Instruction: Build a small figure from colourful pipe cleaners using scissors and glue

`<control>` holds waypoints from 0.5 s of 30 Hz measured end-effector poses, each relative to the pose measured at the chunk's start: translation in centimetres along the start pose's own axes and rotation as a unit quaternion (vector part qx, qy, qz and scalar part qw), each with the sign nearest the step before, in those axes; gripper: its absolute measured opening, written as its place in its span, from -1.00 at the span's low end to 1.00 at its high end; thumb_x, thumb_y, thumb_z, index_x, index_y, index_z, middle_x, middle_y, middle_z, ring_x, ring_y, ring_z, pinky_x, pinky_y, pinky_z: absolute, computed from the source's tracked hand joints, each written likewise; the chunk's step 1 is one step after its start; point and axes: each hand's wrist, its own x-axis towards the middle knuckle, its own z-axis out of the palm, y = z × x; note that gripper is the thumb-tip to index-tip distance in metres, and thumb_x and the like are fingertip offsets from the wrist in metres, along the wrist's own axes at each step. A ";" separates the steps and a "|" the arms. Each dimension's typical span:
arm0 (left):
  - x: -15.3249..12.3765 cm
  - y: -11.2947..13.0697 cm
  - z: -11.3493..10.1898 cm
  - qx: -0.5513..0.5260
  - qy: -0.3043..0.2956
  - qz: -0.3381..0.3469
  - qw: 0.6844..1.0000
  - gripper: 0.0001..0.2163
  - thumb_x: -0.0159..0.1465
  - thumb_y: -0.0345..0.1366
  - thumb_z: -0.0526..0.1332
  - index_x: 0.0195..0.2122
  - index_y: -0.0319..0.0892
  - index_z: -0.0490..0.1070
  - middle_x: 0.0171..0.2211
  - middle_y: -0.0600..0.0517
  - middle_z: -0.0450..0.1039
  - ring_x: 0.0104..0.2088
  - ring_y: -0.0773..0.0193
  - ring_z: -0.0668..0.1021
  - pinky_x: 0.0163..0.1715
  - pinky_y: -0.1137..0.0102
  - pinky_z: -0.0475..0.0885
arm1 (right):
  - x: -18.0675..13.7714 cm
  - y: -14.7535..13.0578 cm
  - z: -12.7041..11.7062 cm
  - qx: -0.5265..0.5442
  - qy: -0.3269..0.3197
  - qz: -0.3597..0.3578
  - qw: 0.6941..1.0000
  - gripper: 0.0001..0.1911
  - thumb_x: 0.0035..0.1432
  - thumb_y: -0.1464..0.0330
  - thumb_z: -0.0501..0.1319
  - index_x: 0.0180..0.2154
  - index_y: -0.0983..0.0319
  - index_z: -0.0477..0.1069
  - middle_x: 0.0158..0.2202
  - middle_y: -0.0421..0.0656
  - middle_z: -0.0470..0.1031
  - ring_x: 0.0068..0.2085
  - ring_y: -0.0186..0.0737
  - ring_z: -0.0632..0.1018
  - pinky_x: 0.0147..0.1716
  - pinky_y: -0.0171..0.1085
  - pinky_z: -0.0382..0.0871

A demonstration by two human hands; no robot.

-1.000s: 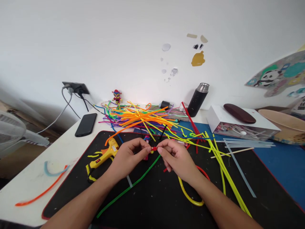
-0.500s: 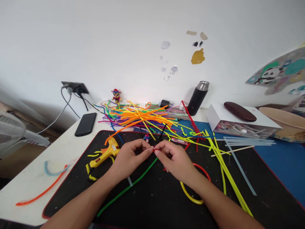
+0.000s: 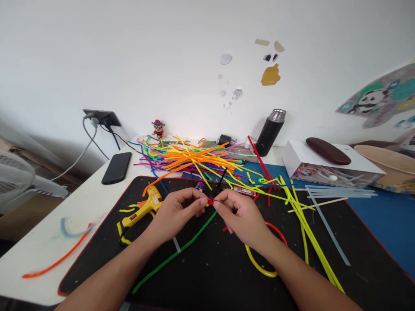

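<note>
Between the fingertips of both hands is a short bent red pipe cleaner (image 3: 210,201), small and partly covered. My left hand (image 3: 183,211) pinches its left end with thumb and forefinger. At the other end, the thumb and fingers of my right hand (image 3: 238,211) are closed on it. Just behind the hands stands a small blue and pink figure (image 3: 200,186), its lower part mostly hidden. A green pipe cleaner (image 3: 175,255) runs across the black mat (image 3: 207,280) below the hands. Under my right wrist lies a red and yellow ring (image 3: 259,267).
A yellow glue gun (image 3: 142,211) lies left of my left hand. Behind is a heap of coloured pipe cleaners (image 3: 191,157), with a finished figure (image 3: 158,129) and a black flask (image 3: 271,133). Yellow stems (image 3: 313,239) and clear glue sticks (image 3: 330,231) lie right. A phone (image 3: 116,168) rests left.
My hands have drawn slightly apart, so more of the red pipe cleaner shows between the fingertips. The things on the table stay where they were.
</note>
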 end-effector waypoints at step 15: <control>0.4 -0.8 -0.5 -0.164 -0.054 -0.057 0.983 -0.70 0.21 -0.11 0.50 -0.22 -0.24 0.60 -0.43 0.05 0.53 -0.49 0.40 0.49 -0.46 0.50 0.37 | -0.2 -0.7 -0.1 0.041 -0.015 0.027 0.999 -0.81 0.32 0.21 0.25 -0.28 0.19 0.41 -0.66 -0.42 0.23 -0.70 -0.43 0.26 -0.65 -0.38 0.10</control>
